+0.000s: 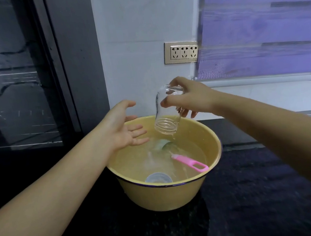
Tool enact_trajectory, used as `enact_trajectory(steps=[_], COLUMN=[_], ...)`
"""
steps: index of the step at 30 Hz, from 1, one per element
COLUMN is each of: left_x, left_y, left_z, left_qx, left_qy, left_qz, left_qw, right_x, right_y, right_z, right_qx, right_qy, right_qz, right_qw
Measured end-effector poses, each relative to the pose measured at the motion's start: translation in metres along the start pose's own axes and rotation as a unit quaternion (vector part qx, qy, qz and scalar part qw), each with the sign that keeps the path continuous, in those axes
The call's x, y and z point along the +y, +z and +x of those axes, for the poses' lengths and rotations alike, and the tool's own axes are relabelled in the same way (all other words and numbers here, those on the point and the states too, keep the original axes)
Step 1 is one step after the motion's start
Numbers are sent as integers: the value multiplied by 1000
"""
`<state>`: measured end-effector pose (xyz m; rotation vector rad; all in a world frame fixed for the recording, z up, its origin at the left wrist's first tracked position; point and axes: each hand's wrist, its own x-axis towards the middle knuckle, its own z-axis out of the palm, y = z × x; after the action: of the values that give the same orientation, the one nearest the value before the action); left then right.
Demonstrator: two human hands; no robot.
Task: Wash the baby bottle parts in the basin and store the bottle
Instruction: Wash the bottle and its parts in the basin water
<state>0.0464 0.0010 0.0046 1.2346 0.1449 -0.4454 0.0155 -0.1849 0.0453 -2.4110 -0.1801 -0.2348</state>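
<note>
While the right hand grips the clear glass bottle by its base, the bottle hangs upside down over the far part of the yellow basin, its threaded mouth pointing to the water and a little water dripping from it. The left hand is beside the bottle, above the left rim of the basin, palm turned to the bottle, fingers spread wide and holding nothing. Inside the water lie a pink brush toward the right wall, a clear cap near the front rim, and a pale part I cannot identify. The basin stands on a dark bench.
</note>
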Motion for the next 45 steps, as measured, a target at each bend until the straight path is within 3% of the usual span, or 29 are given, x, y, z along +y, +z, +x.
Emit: enact_trajectory(steps=[13,17,23,25,29,33,35,38,43,45], left_x=[-23,-24,-30,-31,-31,-31,-31,-32,-32,-31], left_y=[-7,-8,-5,-5,-8,-6,-6,-6,-6,-6], left_z=[12,13,13,13,13,12,12,12,11,11], left_qx=[42,36,24,21,23,19,18,17,19,22], left_qy=[22,44,70,76,80,79,82,84,77,79], left_qz=[141,150,180,179,172,173,172,171,173,176], left_qw=[989,987,981,981,981,981,982,982,982,981], right_x=[-8,9,49,63,92,119,127,139,159,164], right_y=[-2,-15,-40,-45,-46,-34,-25,-11,5,9], right_z=[1,-4,-16,-21,-35,-52,-60,-67,-76,-80], right_qx=[-75,-47,19,41,80,148,173,186,161,131], right_qy=[15,47,110,139,150,179,225,269,205,165], right_qz=[-102,-33,169,272,497,595,598,579,678,700], right_qw=[992,997,979,951,851,770,750,747,688,683])
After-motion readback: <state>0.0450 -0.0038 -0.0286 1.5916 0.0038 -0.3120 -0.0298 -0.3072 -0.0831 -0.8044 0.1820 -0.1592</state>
